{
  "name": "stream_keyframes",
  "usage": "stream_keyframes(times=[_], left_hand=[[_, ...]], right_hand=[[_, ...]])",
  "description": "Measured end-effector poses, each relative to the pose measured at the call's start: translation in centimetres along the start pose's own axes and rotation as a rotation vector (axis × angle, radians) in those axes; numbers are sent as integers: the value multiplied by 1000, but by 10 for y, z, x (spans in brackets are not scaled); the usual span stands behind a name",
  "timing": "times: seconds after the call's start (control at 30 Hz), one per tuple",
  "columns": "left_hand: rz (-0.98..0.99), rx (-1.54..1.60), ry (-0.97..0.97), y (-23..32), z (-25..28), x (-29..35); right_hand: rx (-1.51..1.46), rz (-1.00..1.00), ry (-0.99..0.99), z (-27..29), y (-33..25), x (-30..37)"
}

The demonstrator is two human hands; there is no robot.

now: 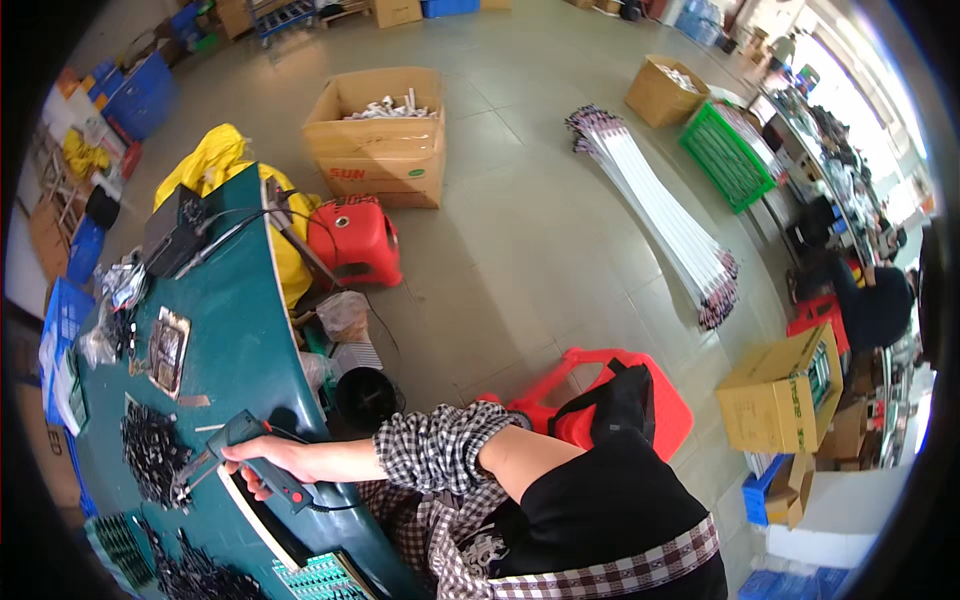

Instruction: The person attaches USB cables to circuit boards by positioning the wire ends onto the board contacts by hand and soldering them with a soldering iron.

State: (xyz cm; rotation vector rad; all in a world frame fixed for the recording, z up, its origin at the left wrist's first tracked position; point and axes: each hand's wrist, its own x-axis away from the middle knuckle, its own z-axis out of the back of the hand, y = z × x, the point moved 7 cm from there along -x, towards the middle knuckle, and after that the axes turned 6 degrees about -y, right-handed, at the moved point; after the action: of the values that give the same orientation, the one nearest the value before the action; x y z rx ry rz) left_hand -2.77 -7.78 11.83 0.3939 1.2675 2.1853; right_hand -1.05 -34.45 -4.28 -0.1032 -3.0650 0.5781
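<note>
- The right hand [275, 452] has its fingers clamped around the handle of the gun-shaped tool [283, 484]; the left hand is out of view, so I cannot tell its state.
- The tool is over the near part of the green surface [235, 325], its metal tip [188, 478] just beside a heap of black parts [155, 450]. Whether they touch is unclear.
- A firm but relaxed grip and level wrist should keep that tip steady.
- The cord [335, 508] probably wants slack, clear of the forearm.
- Best keep the tip off the pale strip [262, 522] and green boards [322, 578] unless contact is intended.
</note>
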Motion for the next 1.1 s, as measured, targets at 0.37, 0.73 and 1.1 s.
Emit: stream_keyframes(times=[0.37,0.73,1.1], left_hand=[[298,186,251,18,-29,74],[314,213,261,12,-47,74],[266,225,344,-3,-56,86]], right_hand=[[41,-85,60,-1,7,6],[716,-129,-344,-127,37,61],[1028,-289,-407,-144,78,79]])
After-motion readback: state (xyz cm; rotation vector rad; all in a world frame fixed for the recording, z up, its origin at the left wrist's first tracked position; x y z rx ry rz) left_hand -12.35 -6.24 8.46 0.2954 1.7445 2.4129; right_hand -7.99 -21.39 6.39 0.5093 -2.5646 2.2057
